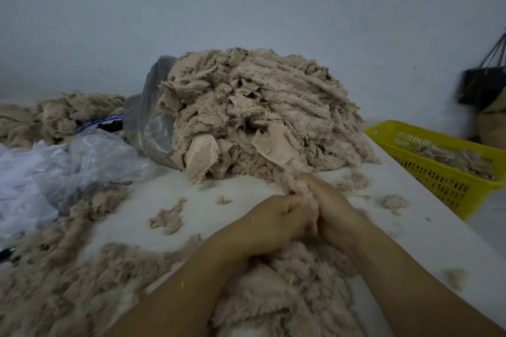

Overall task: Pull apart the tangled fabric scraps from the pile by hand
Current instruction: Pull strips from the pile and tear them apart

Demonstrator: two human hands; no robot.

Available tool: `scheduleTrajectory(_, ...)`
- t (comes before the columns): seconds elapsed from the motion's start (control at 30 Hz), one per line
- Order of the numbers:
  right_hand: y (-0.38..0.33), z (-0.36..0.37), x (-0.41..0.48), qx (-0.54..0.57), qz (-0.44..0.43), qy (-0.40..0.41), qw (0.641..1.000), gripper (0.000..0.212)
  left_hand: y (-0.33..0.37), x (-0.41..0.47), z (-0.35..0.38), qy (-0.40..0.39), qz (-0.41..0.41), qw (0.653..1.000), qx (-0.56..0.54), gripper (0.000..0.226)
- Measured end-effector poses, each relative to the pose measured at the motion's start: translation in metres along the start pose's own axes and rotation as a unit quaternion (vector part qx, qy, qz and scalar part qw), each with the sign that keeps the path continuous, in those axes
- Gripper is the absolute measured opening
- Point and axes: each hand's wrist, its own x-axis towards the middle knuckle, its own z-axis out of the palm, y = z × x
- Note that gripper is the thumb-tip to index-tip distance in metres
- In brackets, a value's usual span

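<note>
Gripping one fuzzy beige scrap (290,182) between them, the left hand (273,220) and right hand (335,209) curl their fingers round it, knuckles touching. It trails from the pile (260,107) at the bench's (197,189) far side. A yellow basket (438,175) sits beside the right edge.

Beige everywhere you look! The pile (260,107) at twelve o'clock is fuzzy pinkish beige, with smoother, paler tan backing patches showing through. The strip (289,172) at its five o'clock is the same beige. At six o'clock the fluff heap (287,301) is beige again, on your white table (213,191). Three o'clock brings a bright yellow basket (438,180) with slotted grid walls, and a black bag (479,87) above it. Nine o'clock has translucent white plastic (32,172), and ten a smoky grey clear bag (145,117). The wall (246,8) is pale blue-grey.
</note>
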Motion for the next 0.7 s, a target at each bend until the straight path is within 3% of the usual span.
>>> scheduleTrajectory(0.13, -0.001, -0.001, 0.007, -0.120, -0.035, 0.137, 0.983, 0.035, -0.010, 0.007, -0.007, 0.204, -0.036, 0.978, -0.037, 0.048)
scheduleTrajectory(0.2, 0.003, 0.001, 0.009, -0.114, -0.033, 0.150, 0.982, 0.036, -0.018, 0.011, -0.011, 0.259, -0.082, 0.958, -0.093, 0.041)
scheduleTrajectory(0.27, 0.004, 0.003, 0.011, -0.046, -0.040, 0.139, 0.988, 0.035, -0.019, 0.015, -0.011, 0.280, -0.095, 0.926, -0.235, 0.036)
scheduleTrajectory(0.33, 0.002, 0.003, 0.010, 0.012, -0.043, 0.139, 0.989, 0.035, -0.014, 0.017, -0.016, 0.284, -0.062, 0.873, -0.392, 0.037)
scheduleTrajectory(0.43, -0.001, 0.001, 0.011, 0.080, -0.038, 0.146, 0.985, 0.035, -0.009, 0.016, -0.023, 0.263, -0.041, 0.815, -0.514, 0.042)
scheduleTrajectory(0.53, -0.001, 0.007, 0.011, 0.157, -0.026, 0.129, 0.979, 0.033, -0.006, 0.017, -0.022, 0.259, -0.057, 0.792, -0.550, 0.040)
scheduleTrajectory(0.63, -0.005, 0.006, 0.011, 0.245, -0.006, 0.129, 0.961, 0.032, -0.008, 0.018, -0.027, 0.310, -0.066, 0.787, -0.530, 0.040)
scheduleTrajectory(0.7, -0.011, -0.008, 0.012, 0.316, -0.010, 0.134, 0.939, 0.031, -0.016, 0.015, -0.042, 0.359, -0.057, 0.755, -0.545, 0.039)
